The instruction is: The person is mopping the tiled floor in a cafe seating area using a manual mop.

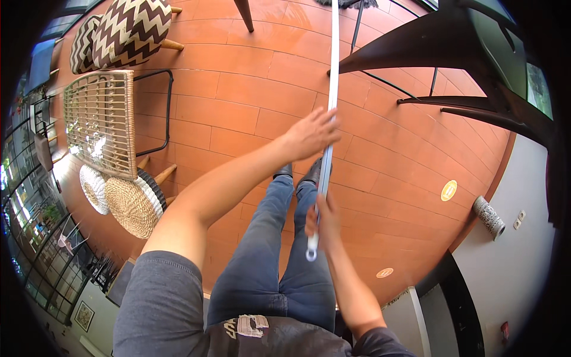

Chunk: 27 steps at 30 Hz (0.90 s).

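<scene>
A long white mop (334,65) runs from my body away to the far edge of the view. Its handle ends near me in a rounded tip with a hanging hole, and a dark grey shaggy fringe shows at its far end, partly cut off. My right hand (325,223) is wrapped round the handle just above that tip. Farther up, my left hand (310,134) grips the same handle, its fingers lying across it. Both arms reach forward over my legs, and my dark shoes stand on the floor beside the handle.
Orange tiles cover the floor (238,113). On the left stand a rattan chair (101,125), zigzag-patterned stools (131,30) and woven round stools (128,205). Dark chair or table legs (410,50) occupy the far right. A patterned cylinder (489,218) stands by the right wall (526,184).
</scene>
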### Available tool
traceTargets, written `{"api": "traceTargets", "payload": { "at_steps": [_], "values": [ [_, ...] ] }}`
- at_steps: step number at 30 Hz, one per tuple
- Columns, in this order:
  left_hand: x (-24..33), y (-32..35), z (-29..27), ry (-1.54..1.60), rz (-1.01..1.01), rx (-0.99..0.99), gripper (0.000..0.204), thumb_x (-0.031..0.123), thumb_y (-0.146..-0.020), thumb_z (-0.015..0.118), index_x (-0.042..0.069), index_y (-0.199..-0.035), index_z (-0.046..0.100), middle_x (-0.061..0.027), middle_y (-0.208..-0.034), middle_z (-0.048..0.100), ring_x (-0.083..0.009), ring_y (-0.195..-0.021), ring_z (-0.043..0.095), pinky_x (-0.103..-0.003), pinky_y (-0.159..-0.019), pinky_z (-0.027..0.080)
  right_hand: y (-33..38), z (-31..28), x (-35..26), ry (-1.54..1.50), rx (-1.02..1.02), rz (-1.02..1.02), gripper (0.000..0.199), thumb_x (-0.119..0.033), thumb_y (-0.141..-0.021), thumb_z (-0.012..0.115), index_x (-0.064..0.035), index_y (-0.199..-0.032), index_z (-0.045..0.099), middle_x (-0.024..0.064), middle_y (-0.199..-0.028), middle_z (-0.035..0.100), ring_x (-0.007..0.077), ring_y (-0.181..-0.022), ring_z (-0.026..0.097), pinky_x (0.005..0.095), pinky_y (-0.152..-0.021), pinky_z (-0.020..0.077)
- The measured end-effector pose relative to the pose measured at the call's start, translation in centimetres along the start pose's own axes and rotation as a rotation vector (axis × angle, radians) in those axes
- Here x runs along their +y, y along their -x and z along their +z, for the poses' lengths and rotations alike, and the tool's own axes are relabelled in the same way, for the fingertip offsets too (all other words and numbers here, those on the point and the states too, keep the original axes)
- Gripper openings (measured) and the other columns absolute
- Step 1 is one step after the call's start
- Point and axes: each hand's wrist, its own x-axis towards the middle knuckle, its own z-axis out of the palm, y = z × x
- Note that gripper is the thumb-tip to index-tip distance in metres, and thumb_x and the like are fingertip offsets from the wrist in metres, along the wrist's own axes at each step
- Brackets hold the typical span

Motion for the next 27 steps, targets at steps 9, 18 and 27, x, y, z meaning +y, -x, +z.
{"api": "traceTargets", "payload": {
  "at_steps": [9, 18, 27],
  "values": [
    [2.8, -0.4, -0.7, 0.21, 0.132, 0.207, 0.009, 0.018, -0.083, 0.057, 0.017, -0.092, 0.055, -0.0034, -0.106, 0.055, -0.0243, -0.126, 0.045, -0.051, -0.11, 0.031, 10.9, -7.8, 3.4, 0.194, 0.022, -0.037, 0.048, -0.016, -0.099, 0.05, -0.0113, -0.143, 0.032, -0.0005, -0.057, 0.039, 0.0067, -0.037, 0.034, 0.0221, -0.032, 0.0318],
    [-11.2, -8.1, 0.5, -0.086, -0.378, 0.077, 0.016, 0.016, -0.084, 0.056, 0.014, -0.098, 0.065, -0.0064, -0.11, 0.057, -0.0243, -0.121, 0.048, -0.042, -0.101, 0.04, -2.7, 3.9, -7.5, 0.027, -0.194, -0.162, 0.018, -0.032, -0.101, 0.045, -0.0143, -0.101, 0.046, 0.0026, -0.066, 0.044, 0.0082, -0.04, 0.036, 0.0241, -0.034, 0.0314],
    [0.5, -5.5, 0.8, -0.159, -0.143, -0.304, 0.015, 0.019, -0.08, 0.062, 0.013, -0.094, 0.065, -0.005, -0.106, 0.063, -0.0222, -0.113, 0.053, -0.05, -0.11, 0.026, 5.3, -4.2, -2.5, -0.041, -0.067, 0.16, 0.015, -0.032, -0.102, 0.044, -0.0179, -0.105, 0.044, 0.0004, -0.061, 0.045, 0.0083, -0.039, 0.037, 0.0247, -0.033, 0.0335]
  ]
}}
